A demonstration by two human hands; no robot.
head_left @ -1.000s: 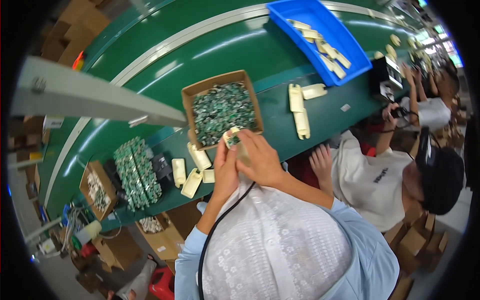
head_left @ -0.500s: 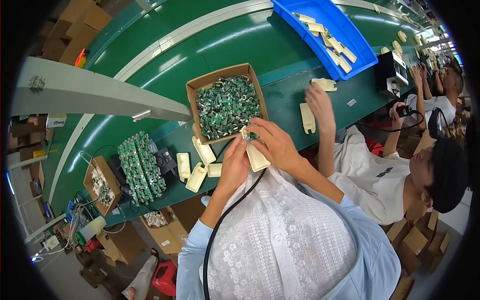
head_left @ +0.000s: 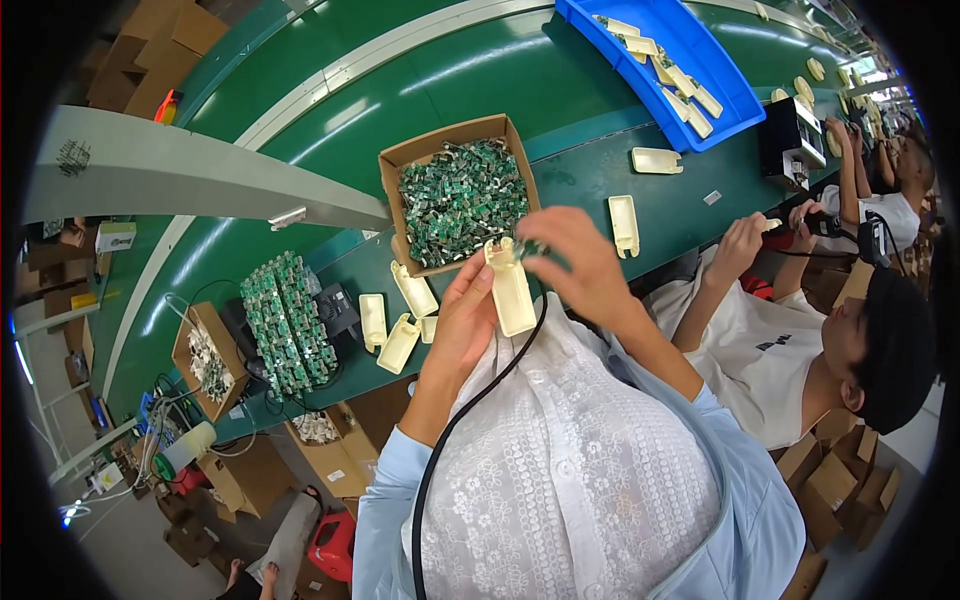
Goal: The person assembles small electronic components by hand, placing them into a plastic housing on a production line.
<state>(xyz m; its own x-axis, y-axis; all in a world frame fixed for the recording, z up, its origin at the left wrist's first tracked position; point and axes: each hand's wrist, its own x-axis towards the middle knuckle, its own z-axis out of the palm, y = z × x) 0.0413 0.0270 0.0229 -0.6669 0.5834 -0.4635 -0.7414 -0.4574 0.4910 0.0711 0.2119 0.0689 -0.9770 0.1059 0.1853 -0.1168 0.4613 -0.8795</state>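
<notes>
My left hand (head_left: 466, 322) holds a cream plastic shell (head_left: 511, 287) upright in front of my chest. My right hand (head_left: 580, 262) pinches a small green circuit board (head_left: 527, 248) at the shell's top end. Just behind both hands stands an open cardboard box (head_left: 396, 172) filled with green circuit boards. Several more cream shells (head_left: 396, 318) lie on the green table to the left of my left hand.
A blue tray (head_left: 735, 92) with cream shells sits on the green conveyor (head_left: 330, 120) at the back right. Two loose shells (head_left: 624, 224) lie right of the box. A rack of green boards (head_left: 288, 322) stands left. A co-worker's hand (head_left: 742, 245) works at my right.
Both my hands have come nearer to my chest with the shell. The co-worker's hand has drawn back from the shells on the table to their own place.
</notes>
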